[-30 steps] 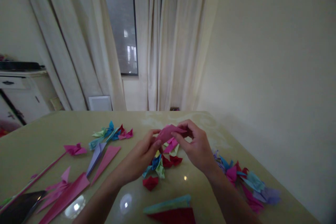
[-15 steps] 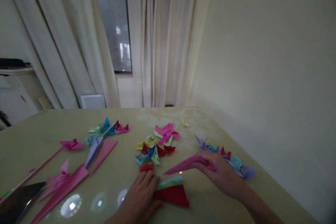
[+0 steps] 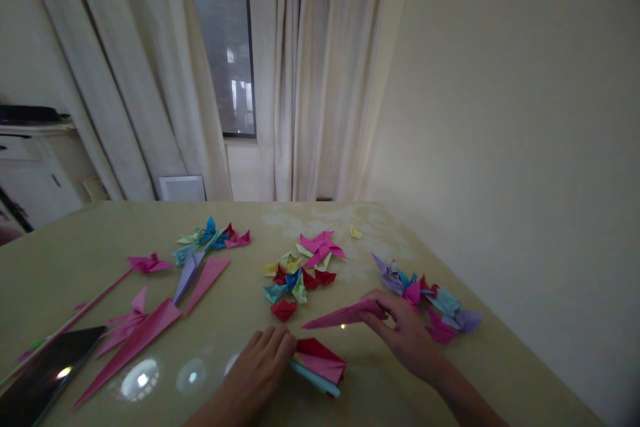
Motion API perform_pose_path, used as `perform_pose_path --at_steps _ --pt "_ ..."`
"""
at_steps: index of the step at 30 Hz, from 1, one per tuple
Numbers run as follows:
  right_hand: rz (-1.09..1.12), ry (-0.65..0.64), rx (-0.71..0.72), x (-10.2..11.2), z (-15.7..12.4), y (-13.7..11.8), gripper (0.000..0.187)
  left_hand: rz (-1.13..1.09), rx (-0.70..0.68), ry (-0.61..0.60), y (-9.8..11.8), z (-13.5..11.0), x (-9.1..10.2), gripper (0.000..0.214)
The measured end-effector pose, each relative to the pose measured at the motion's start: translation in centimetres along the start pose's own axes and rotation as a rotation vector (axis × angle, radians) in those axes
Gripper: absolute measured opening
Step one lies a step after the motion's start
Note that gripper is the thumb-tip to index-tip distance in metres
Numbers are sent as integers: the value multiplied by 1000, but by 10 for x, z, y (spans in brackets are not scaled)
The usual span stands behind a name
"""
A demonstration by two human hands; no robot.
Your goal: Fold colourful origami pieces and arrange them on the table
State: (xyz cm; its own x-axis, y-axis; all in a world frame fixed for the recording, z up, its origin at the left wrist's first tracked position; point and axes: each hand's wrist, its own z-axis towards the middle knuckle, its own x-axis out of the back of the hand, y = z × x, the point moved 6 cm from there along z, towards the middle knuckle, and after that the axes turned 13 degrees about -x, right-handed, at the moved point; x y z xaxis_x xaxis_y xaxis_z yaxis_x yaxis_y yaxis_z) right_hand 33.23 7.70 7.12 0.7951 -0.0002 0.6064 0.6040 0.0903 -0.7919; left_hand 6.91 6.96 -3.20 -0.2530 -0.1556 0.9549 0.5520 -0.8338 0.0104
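The left hand [image 3: 263, 357], palm down with fingers curled, is closed over one end of a folded red-and-light-blue paper wedge [image 3: 323, 363] at six o'clock in view. At five o'clock, a tapering pink paper spike [image 3: 340, 316] is pinched between thumb and fingers of the right hand [image 3: 400, 332], its tip turned toward nine.

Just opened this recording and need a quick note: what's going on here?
A person has both hands busy at a table. The right hand holds a pointed pink paper by its wider end, while the left hand touches a red, pink and light-blue paper bundle. Beyond the hands lie a pink pinwheel and small colorful folded papers.
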Motion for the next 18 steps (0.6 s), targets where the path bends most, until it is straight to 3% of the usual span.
perform_pose_path --at_steps 6,8,11,14,18 --pt "27 -111 50 -16 9 -22 19 -78 41 248 -9 -19 21 46" --pt "42 -130 87 -26 14 -28 16 -143 75 275 -11 -23 21 40" --pt "5 -224 107 -50 21 -34 8 -226 132 245 -14 -23 19 28" --pt "-74 -351 109 -73 26 -38 17 -190 175 202 -16 -20 20 29" --pt "-151 -429 152 -79 29 -42 21 -78 252 -18 -17 -14 14 45"
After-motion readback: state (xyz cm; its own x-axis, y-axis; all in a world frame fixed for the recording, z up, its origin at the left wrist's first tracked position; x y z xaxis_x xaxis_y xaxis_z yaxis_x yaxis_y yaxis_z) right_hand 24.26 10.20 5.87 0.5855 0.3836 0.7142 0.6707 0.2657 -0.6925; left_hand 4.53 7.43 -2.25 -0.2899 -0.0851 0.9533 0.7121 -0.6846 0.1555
